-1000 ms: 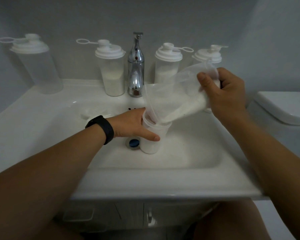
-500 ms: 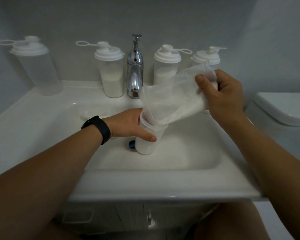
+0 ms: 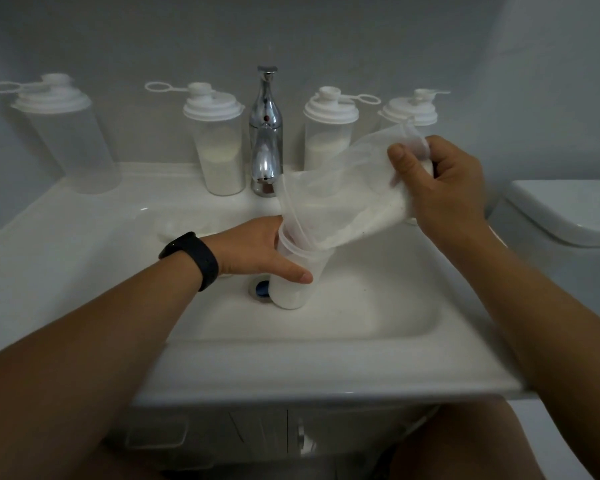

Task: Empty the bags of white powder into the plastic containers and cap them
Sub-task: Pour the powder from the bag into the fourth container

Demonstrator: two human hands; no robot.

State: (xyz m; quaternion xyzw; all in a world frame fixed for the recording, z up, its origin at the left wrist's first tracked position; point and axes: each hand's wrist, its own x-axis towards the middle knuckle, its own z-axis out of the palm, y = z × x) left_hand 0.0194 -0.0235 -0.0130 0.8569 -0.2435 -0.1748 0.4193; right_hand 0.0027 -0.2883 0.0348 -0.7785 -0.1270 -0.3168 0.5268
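An uncapped plastic container [image 3: 291, 289] stands in the sink basin, its lower part white with powder. My left hand [image 3: 257, 249] grips it just below the rim, thumb across the front. My right hand [image 3: 440, 183] holds the raised closed end of a clear plastic bag [image 3: 343, 199], tilted so its open mouth sits inside the container's rim. White powder lies along the bag's lower side. Along the back ledge stand capped containers: an empty one [image 3: 66, 140] at far left, two with powder [image 3: 219, 147] [image 3: 328, 133] either side of the tap, and another [image 3: 411, 114] partly hidden behind the bag.
A chrome tap [image 3: 266, 133] rises at the back centre of the white sink [image 3: 326, 362]. A blue drain plug [image 3: 261, 289] shows beside the container's base. A loose white lid or bag [image 3: 174, 226] lies on the left basin edge. A toilet cistern [image 3: 565, 213] stands at right.
The bag has stayed tilted into the container and both hands keep their hold. The powder has slid a little lower toward the container's mouth.
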